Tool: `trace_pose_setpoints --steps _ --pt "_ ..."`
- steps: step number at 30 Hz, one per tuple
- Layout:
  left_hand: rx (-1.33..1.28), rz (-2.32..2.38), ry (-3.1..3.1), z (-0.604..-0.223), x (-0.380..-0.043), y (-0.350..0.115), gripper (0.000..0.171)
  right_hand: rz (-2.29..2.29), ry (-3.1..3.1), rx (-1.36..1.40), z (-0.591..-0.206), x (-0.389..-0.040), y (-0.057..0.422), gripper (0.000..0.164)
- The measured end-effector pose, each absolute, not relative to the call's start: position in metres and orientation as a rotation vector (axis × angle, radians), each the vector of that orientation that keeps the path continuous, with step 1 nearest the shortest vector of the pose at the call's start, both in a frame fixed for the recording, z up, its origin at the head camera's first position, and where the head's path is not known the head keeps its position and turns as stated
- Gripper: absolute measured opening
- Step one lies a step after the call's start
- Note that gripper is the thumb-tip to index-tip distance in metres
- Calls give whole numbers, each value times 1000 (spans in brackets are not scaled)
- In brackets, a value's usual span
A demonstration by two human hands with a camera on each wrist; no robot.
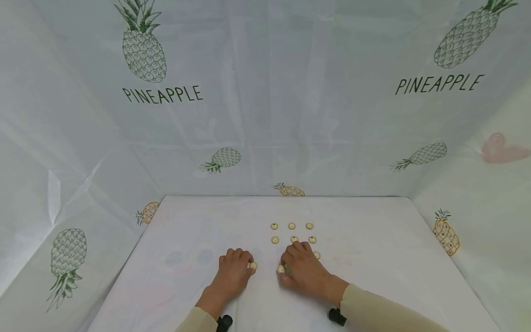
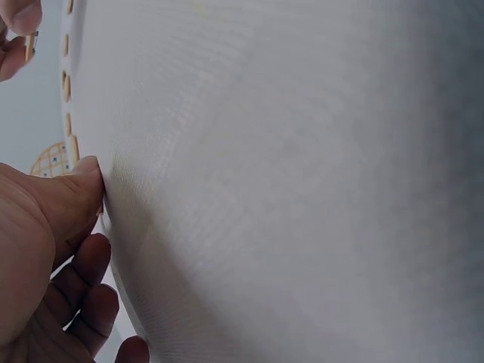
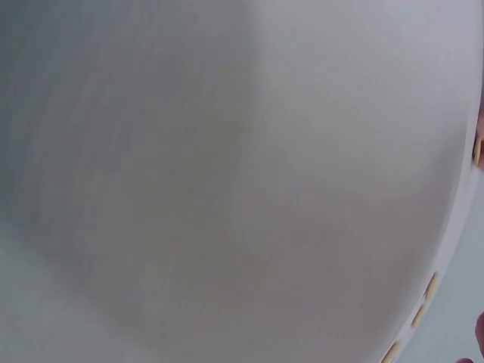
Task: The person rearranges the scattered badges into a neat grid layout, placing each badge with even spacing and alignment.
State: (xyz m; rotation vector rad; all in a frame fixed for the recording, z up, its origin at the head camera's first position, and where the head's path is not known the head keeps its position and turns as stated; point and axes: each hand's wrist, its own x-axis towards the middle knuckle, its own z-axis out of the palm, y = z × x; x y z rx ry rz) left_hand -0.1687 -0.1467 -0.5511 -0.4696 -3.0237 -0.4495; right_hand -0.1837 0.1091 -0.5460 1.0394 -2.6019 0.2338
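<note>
My left hand (image 1: 235, 272) is low over the table, with thumb and index finger pinching a small round wooden disc (image 1: 253, 265) by its edge. To its right, my right hand (image 1: 304, 272) holds a similar disc (image 1: 281, 269) between thumb and fingertips. Behind the right hand, more pale discs lie flat in rows, among them a back-row disc (image 1: 292, 226) and a middle one (image 1: 294, 239) that the knuckles overlap. A front disc (image 1: 317, 255) is half hidden by that hand. In the left wrist view the left thumb (image 2: 87, 174) comes right down to the cloth.
A white cloth covers the table (image 1: 186, 240). Behind it hangs a pale curtain (image 1: 265, 115) printed with pineapples, and similar sheets close off both sides. Black wrist cameras, one of them the left camera (image 1: 225, 322), sit under the forearms.
</note>
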Motion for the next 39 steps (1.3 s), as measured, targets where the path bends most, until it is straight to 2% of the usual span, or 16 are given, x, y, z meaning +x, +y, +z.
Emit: trace_pose_setpoints --steps 18,39 --pt "-461 -487 -3020 -549 -169 -147 20 236 -2605 904 -550 -212 163 15" --pt "-439 -519 -3028 -551 -170 -146 20 227 -2686 894 -555 -217 152 17"
